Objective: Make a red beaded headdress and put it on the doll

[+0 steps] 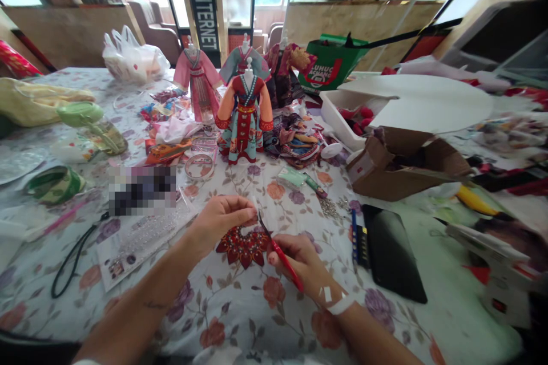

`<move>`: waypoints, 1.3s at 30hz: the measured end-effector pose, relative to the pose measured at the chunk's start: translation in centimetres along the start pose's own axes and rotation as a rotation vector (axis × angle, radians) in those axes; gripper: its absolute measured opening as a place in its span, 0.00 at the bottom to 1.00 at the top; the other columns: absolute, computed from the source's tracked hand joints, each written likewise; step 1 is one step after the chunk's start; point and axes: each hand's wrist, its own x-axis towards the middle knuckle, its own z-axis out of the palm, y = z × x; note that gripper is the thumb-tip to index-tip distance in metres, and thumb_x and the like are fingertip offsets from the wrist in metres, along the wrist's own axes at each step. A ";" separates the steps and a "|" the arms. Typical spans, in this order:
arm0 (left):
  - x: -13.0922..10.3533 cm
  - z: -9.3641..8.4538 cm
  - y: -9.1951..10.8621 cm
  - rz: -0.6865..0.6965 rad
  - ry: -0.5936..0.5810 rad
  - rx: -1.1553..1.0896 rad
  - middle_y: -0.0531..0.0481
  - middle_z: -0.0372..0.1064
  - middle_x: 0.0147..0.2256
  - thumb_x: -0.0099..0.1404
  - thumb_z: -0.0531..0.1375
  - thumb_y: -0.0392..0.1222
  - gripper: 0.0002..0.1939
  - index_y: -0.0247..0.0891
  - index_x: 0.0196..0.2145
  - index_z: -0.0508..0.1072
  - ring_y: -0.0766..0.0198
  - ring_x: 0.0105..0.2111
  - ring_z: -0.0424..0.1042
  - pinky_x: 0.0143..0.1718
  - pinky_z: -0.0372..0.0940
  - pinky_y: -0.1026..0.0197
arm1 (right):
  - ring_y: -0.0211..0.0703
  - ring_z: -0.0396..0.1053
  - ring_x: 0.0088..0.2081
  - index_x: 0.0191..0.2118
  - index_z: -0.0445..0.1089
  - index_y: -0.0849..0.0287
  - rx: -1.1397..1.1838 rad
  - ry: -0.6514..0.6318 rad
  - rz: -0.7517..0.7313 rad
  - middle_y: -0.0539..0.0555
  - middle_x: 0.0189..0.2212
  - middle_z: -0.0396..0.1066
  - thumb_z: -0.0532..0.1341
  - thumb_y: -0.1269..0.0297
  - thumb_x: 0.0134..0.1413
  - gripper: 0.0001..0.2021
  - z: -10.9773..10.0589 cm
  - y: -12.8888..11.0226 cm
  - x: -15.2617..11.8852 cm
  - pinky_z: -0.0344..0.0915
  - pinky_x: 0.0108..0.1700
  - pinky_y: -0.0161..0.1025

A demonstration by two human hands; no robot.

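My left hand is closed in a pinch on a small pale, see-through strip; its exact kind is too small to tell. My right hand grips slim red tweezers, whose dark tip meets the left fingertips. Beneath both hands, flat on the flowered cloth, lies a red petal-edged collar piece dotted with small beads. Part of its upper edge is hidden by my left hand. Further back stands a doll form in a red, orange and blue robe.
Beside my left arm are a bead sheet and a black strap. A roll of tape lies ahead. To the right are a black tablet, a cardboard box and a white foam box. More dressed forms stand behind.
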 end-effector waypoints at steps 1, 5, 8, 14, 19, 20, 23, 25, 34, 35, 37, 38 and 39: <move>0.0 0.0 0.0 -0.002 -0.002 0.004 0.54 0.72 0.26 0.53 0.67 0.43 0.08 0.36 0.28 0.76 0.72 0.28 0.69 0.35 0.63 0.69 | 0.31 0.44 0.20 0.18 0.55 0.59 -0.003 0.002 -0.005 0.44 0.16 0.49 0.60 0.52 0.49 0.20 0.0 0.1 0.0 0.43 0.22 0.33; 0.1 -0.2 0.0 -0.002 -0.005 0.024 0.54 0.72 0.26 0.54 0.66 0.44 0.09 0.35 0.28 0.76 0.72 0.28 0.69 0.34 0.63 0.70 | 0.31 0.45 0.21 0.18 0.55 0.59 -0.021 0.002 -0.007 0.44 0.16 0.48 0.61 0.52 0.48 0.20 -0.1 0.1 0.1 0.43 0.22 0.33; 0.1 -0.3 0.1 -0.003 -0.012 0.044 0.54 0.72 0.26 0.54 0.66 0.45 0.09 0.35 0.28 0.76 0.72 0.28 0.68 0.33 0.62 0.70 | 0.31 0.45 0.21 0.18 0.56 0.60 -0.023 0.003 0.010 0.44 0.17 0.50 0.61 0.52 0.49 0.20 0.0 0.1 0.0 0.44 0.22 0.33; 0.0 -0.4 0.4 -0.013 -0.005 0.070 0.54 0.72 0.26 0.53 0.67 0.43 0.09 0.35 0.28 0.76 0.72 0.28 0.69 0.34 0.62 0.69 | 0.32 0.47 0.22 0.20 0.60 0.61 -0.031 -0.027 0.024 0.46 0.18 0.52 0.61 0.51 0.49 0.19 -0.1 0.3 -0.1 0.45 0.22 0.32; 0.0 -0.7 0.5 0.002 -0.035 0.120 0.53 0.72 0.26 0.53 0.66 0.43 0.09 0.34 0.28 0.75 0.71 0.27 0.68 0.33 0.62 0.68 | 0.32 0.47 0.21 0.19 0.57 0.60 -0.057 -0.043 -0.002 0.45 0.17 0.51 0.61 0.52 0.49 0.20 -0.3 0.5 0.1 0.45 0.23 0.33; 0.0 -0.7 0.5 -0.001 -0.038 0.125 0.53 0.72 0.26 0.53 0.66 0.43 0.09 0.34 0.28 0.75 0.71 0.27 0.68 0.33 0.62 0.68 | 0.32 0.47 0.21 0.19 0.57 0.60 -0.069 -0.046 0.000 0.45 0.17 0.51 0.61 0.52 0.49 0.20 -0.4 0.6 0.2 0.45 0.23 0.33; 0.0 -0.7 0.6 -0.011 -0.045 0.135 0.53 0.72 0.26 0.54 0.66 0.44 0.09 0.35 0.29 0.75 0.70 0.27 0.69 0.33 0.62 0.67 | 0.32 0.48 0.22 0.20 0.58 0.60 -0.107 -0.054 0.017 0.45 0.18 0.51 0.61 0.53 0.49 0.19 -0.5 0.8 0.1 0.45 0.24 0.33; -0.1 -0.8 0.7 -0.014 -0.042 0.153 0.53 0.72 0.26 0.54 0.65 0.45 0.09 0.35 0.29 0.75 0.70 0.27 0.69 0.33 0.62 0.67 | 0.33 0.48 0.22 0.20 0.58 0.61 -0.127 -0.061 0.021 0.45 0.18 0.51 0.61 0.53 0.50 0.19 -0.6 1.0 0.1 0.45 0.24 0.33; -0.1 -1.0 0.5 -0.015 -0.012 0.233 0.52 0.73 0.27 0.54 0.65 0.46 0.10 0.35 0.29 0.76 0.68 0.28 0.70 0.34 0.63 0.66 | 0.33 0.49 0.23 0.20 0.59 0.61 -0.177 -0.057 0.017 0.45 0.18 0.52 0.61 0.52 0.51 0.19 -0.6 0.9 0.2 0.46 0.25 0.33; -0.1 -1.0 0.5 -0.016 -0.014 0.220 0.52 0.74 0.27 0.54 0.65 0.46 0.11 0.35 0.29 0.76 0.68 0.28 0.70 0.34 0.63 0.66 | 0.33 0.49 0.23 0.20 0.59 0.61 -0.176 -0.056 0.018 0.45 0.18 0.52 0.61 0.52 0.51 0.19 -0.6 0.9 0.2 0.46 0.24 0.33; -0.1 -0.9 0.5 -0.015 -0.015 0.192 0.51 0.73 0.27 0.53 0.66 0.46 0.11 0.35 0.29 0.76 0.67 0.28 0.70 0.35 0.64 0.65 | 0.33 0.49 0.23 0.20 0.59 0.61 -0.176 -0.055 0.018 0.45 0.18 0.52 0.61 0.52 0.50 0.19 -0.6 0.9 0.2 0.47 0.24 0.33; -0.1 -0.9 0.5 -0.016 -0.015 0.176 0.51 0.73 0.27 0.53 0.66 0.45 0.11 0.35 0.29 0.76 0.67 0.28 0.70 0.35 0.64 0.65 | 0.33 0.49 0.23 0.20 0.59 0.61 -0.177 -0.053 0.017 0.45 0.18 0.52 0.61 0.52 0.50 0.19 -0.6 0.9 0.1 0.47 0.24 0.33; -0.1 -0.8 0.5 -0.019 -0.014 0.159 0.51 0.73 0.27 0.52 0.66 0.45 0.11 0.35 0.29 0.76 0.67 0.28 0.70 0.35 0.64 0.65 | 0.33 0.49 0.23 0.20 0.59 0.61 -0.178 -0.053 0.017 0.45 0.18 0.52 0.61 0.52 0.50 0.19 -0.6 0.9 0.1 0.47 0.24 0.33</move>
